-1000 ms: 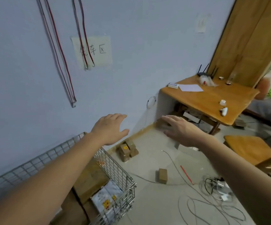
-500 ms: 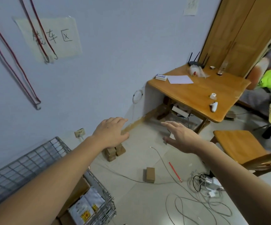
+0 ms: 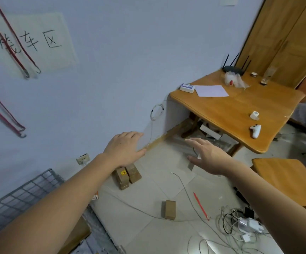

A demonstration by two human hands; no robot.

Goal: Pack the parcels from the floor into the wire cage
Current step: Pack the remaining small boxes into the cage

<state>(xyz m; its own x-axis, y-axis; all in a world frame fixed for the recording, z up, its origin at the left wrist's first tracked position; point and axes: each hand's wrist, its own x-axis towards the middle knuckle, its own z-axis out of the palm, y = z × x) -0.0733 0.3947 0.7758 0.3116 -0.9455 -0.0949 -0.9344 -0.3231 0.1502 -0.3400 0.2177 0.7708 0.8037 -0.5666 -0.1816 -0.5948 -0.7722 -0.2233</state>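
Two small brown parcels (image 3: 126, 176) lie side by side on the floor near the wall, one with a yellow label. My left hand (image 3: 123, 149) hovers just above them, fingers spread, holding nothing. A third brown parcel (image 3: 169, 209) lies alone on the floor nearer me. My right hand (image 3: 206, 154) is stretched forward in the air, fingers straight, empty, in front of a grey flat thing half hidden behind it. The wire cage (image 3: 20, 196) stands at the lower left under my left arm, with cardboard and a white packet inside.
A wooden table (image 3: 227, 110) with a router, paper and small items stands at the right against the wall. A wooden stool (image 3: 286, 177) sits below it. Tangled cables and chargers (image 3: 240, 224) and a red pen (image 3: 200, 206) lie on the floor at the right. A socket (image 3: 83, 158) is on the wall.
The view has swung left and closed in on the floor parcels. Both hands stay stretched forward and empty; the cage has slid toward the lower left corner.
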